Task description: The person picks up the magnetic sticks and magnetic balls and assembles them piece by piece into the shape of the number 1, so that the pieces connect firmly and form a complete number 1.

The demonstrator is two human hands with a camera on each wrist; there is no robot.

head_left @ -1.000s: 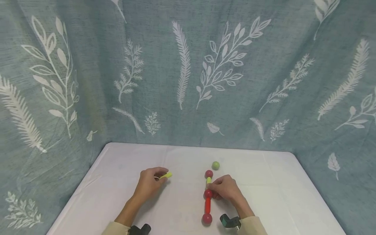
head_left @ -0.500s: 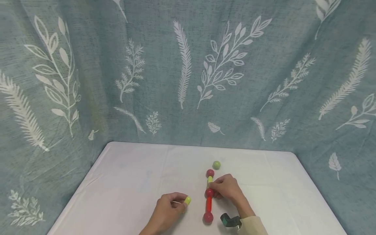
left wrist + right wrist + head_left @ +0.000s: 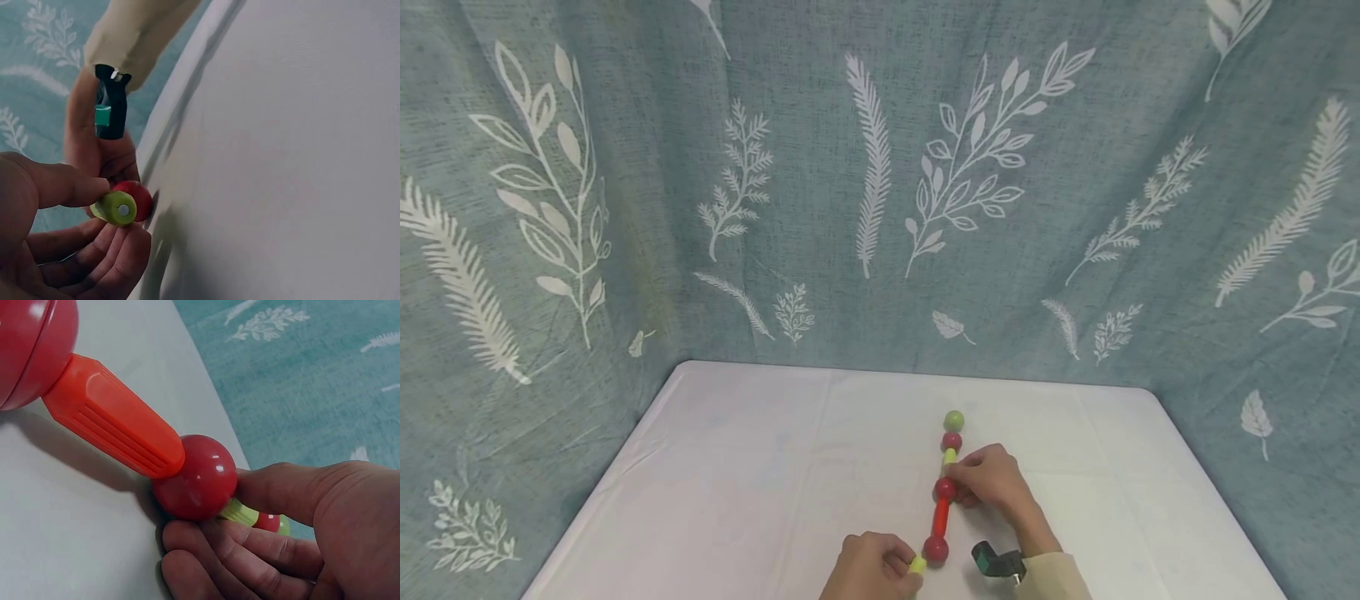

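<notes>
In the head view, my left hand [image 3: 871, 570] pinches a yellow-green rod [image 3: 917, 565] between thumb and fingers. The rod's metal-tipped end [image 3: 124, 210] shows in the left wrist view. Close by it is the near red ball [image 3: 936, 550] of a chain; I cannot tell whether they touch. From that ball a red-orange rod [image 3: 119, 419] runs to a middle red ball [image 3: 200, 481]. Beyond it come another yellow-green rod [image 3: 951, 456] and a far red ball [image 3: 952, 442]. My right hand [image 3: 996, 483] grips the chain at this second rod, beside the middle ball, partly covering the rod.
A green ball [image 3: 954, 420] sits just behind the far red ball, touching or nearly so. The white-covered table [image 3: 737, 483] ends at a blue-green leaf-patterned curtain [image 3: 820, 208]. A dark wrist camera [image 3: 996, 562] hangs from the right sleeve.
My left hand has brought its yellow-green rod right and nearer the body, to the chain's near end. My right hand has shifted the chain slightly right, its far end closer to the green ball.
</notes>
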